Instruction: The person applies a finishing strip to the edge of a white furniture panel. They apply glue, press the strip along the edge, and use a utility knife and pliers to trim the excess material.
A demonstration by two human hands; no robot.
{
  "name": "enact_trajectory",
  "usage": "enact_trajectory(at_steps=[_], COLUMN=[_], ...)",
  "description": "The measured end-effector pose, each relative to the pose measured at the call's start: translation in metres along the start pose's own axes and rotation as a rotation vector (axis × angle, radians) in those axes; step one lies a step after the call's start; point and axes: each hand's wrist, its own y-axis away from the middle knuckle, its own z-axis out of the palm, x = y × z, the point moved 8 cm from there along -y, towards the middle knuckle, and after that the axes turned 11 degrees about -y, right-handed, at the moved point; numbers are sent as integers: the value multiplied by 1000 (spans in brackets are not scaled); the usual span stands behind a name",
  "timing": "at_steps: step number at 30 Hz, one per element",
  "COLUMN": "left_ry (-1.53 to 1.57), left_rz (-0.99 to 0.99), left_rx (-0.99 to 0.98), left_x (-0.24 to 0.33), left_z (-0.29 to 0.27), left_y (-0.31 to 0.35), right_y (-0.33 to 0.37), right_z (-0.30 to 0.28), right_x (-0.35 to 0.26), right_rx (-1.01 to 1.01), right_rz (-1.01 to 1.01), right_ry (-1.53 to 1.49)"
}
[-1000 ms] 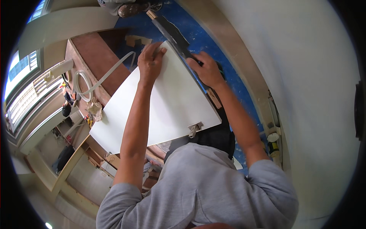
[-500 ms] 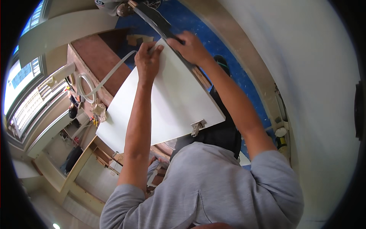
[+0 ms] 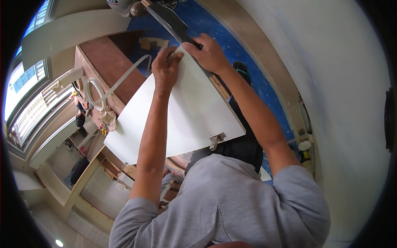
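Note:
A white cabinet door [image 3: 194,107] lies tilted in front of me, with a metal hinge [image 3: 216,140] near its closest right corner. My left hand [image 3: 164,74] grips the far edge, thumb on the white face and fingers curled over the rim. Beside it, a thin white edging strip [image 3: 124,76] bends down behind the door; whether my fingers also hold the strip is hidden. At the far right corner, my right hand [image 3: 210,53] is closed round the edge, fingertips partly out of sight. Under that hand runs a long wooden board with a dark covering [image 3: 177,25].
A coil of the white strip [image 3: 96,94] rests on the reddish-brown wooden cabinet box [image 3: 108,56] to the left. Crumpled paper [image 3: 109,119] lies near it. Blue sheeting [image 3: 206,22] covers the floor beyond, and a pale wall [image 3: 331,91] rises on the right.
Both hands and the door appear slightly farther right in the picture. The white strip's end now shows a sharper downward bend beside my left hand. Both grips look much the same.

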Motion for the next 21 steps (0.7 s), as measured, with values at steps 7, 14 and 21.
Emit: enact_trajectory(at_steps=[7, 14, 21], left_ry=[-32, 35, -60], left_rz=[-14, -77, -29], left_rx=[24, 16, 23], left_x=[0, -9, 1], left_z=[0, 2, -4], left_y=[-4, 2, -2], right_y=[-5, -13, -5], right_z=[-1, -16, -1], right_x=[37, 2, 55], right_rx=[51, 21, 7], right_rz=[34, 83, 91], right_ry=[-4, -60, 227])
